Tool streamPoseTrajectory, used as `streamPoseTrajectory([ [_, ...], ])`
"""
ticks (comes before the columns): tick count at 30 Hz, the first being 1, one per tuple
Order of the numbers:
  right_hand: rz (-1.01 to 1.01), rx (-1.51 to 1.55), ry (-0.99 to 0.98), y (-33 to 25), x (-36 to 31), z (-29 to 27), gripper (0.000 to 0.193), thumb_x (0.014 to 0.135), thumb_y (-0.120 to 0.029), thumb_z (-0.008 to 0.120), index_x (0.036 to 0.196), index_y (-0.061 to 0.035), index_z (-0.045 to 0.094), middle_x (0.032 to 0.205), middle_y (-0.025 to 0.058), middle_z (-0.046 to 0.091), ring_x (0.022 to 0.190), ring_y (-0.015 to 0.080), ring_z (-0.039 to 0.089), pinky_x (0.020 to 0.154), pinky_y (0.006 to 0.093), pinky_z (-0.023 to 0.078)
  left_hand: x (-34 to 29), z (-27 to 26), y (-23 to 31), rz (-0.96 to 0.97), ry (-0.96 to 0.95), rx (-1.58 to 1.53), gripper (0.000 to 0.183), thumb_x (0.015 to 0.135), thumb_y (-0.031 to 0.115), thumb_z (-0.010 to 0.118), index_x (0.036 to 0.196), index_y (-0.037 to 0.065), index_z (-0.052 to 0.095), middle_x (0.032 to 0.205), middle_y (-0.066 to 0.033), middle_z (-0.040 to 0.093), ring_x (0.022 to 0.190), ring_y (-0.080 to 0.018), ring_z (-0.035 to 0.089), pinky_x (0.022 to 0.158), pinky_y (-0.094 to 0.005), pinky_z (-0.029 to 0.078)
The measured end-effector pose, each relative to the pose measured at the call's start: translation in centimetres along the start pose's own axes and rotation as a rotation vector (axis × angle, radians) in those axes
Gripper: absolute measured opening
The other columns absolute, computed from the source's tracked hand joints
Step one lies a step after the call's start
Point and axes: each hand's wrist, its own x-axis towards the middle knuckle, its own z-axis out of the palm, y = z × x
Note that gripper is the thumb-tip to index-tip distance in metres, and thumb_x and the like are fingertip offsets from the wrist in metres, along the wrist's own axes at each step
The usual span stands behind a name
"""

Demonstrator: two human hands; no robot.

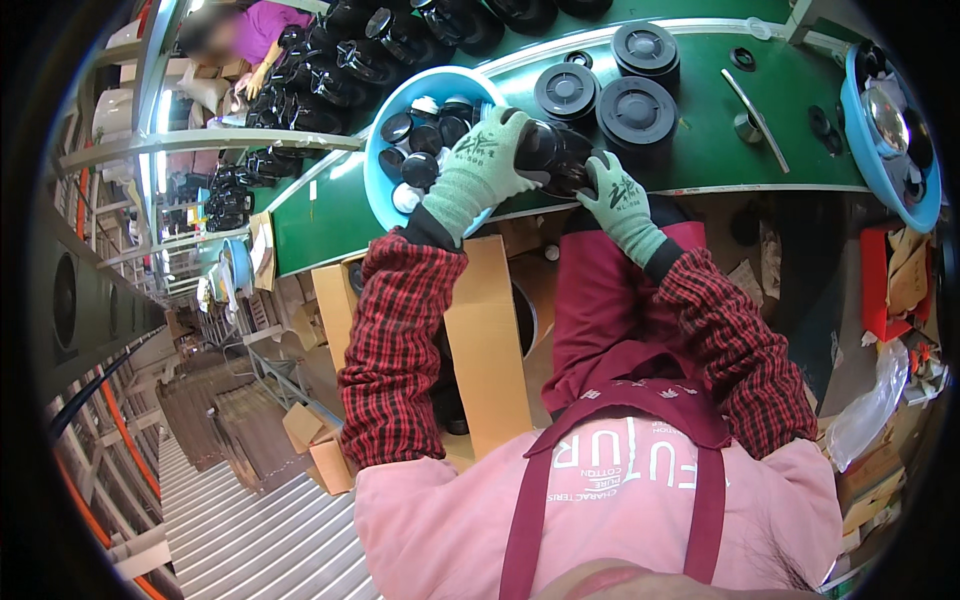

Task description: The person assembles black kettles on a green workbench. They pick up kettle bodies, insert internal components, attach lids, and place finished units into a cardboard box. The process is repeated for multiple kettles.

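Note:
Both my hands wear pale green work gloves. My left hand (478, 168) is wrapped round one end of a glossy black rounded part (565, 165), held at the bench's near edge. My right hand (622, 203) grips the other end of the same part with its fingertips. The part's exact kind is hard to tell, since the gloves cover much of it. Beside my left hand stands a light blue basin (376, 178) holding several black and silver round caps. Just beyond the part, stacked dark grey ribbed discs (636, 110) sit on the green bench (705, 150).
A metal rod (755, 120) lies against a small cup on the bench. At the right is another blue basin (853, 120) with shiny parts. Rows of black parts (340, 85) line the far side, where a person in purple (262, 35) works. An open cardboard box (487, 340) stands below.

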Motion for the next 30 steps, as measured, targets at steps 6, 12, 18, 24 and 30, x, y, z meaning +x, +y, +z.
streamPoseTrajectory([
  [6, 0.024, 0.011, -0.026, -0.8, 0.4, -0.2, 0.046, 0.082, -0.025, 0.08, 0.117, -0.0102, 0.055, 0.125, 0.016, 0.056, 0.1, 0.0379, 0.066, 0.081, 0.0457, 0.056, 1.3, -0.1, 1.2, -0.137, 0.019, 0.061, 0.095, 0.068, 0.041, 0.095, 0.147, 0.014, 0.049, 0.135, -0.0216, 0.053, 0.12, -0.0388, 0.063, 0.103, -0.048, 0.054],
  [12, -0.003, 0.009, 0.001, -0.6, 0.4, -0.2, 0.047, 0.08, -0.024, 0.081, 0.117, -0.0099, 0.055, 0.125, 0.015, 0.056, 0.101, 0.0363, 0.066, 0.081, 0.0443, 0.056, 1.8, -0.5, 2.0, -0.175, -0.141, 0.22, 0.098, 0.067, 0.04, 0.094, 0.151, 0.019, 0.047, 0.139, -0.0199, 0.052, 0.124, -0.0381, 0.062, 0.104, -0.0464, 0.054],
  [18, 0.012, 0.021, -0.044, -0.8, 0.5, -0.3, 0.048, 0.081, -0.026, 0.08, 0.12, -0.0098, 0.056, 0.125, 0.0142, 0.056, 0.103, 0.0363, 0.066, 0.082, 0.0445, 0.056, 1.1, -1.0, 2.9, -0.059, -0.171, 0.49, 0.119, 0.064, 0.031, 0.097, 0.161, 0.026, 0.028, 0.157, -0.0186, 0.036, 0.145, -0.0452, 0.036, 0.117, -0.0565, 0.038],
  [24, -0.046, 0.028, 0.002, 0.3, 0.7, 0.3, 0.05, 0.082, -0.028, 0.079, 0.123, -0.0103, 0.056, 0.128, 0.015, 0.056, 0.105, 0.0366, 0.066, 0.084, 0.0452, 0.055, 1.9, -1.2, 0.3, 0.092, -0.186, 0.176, 0.095, 0.07, 0.035, 0.093, 0.152, 0.021, 0.047, 0.151, -0.0201, 0.043, 0.14, -0.046, 0.042, 0.115, -0.0557, 0.041],
  [30, 0.006, -0.024, -0.041, -0.6, 0.8, -0.1, 0.049, 0.082, -0.028, 0.079, 0.121, -0.0107, 0.055, 0.125, 0.0151, 0.056, 0.103, 0.0377, 0.066, 0.082, 0.0465, 0.056, 2.9, -2.6, 1.3, -0.253, 0.165, 0.3, 0.091, 0.076, 0.039, 0.089, 0.15, 0.011, 0.045, 0.149, -0.0207, 0.047, 0.135, -0.04, 0.051, 0.107, -0.0503, 0.048],
])
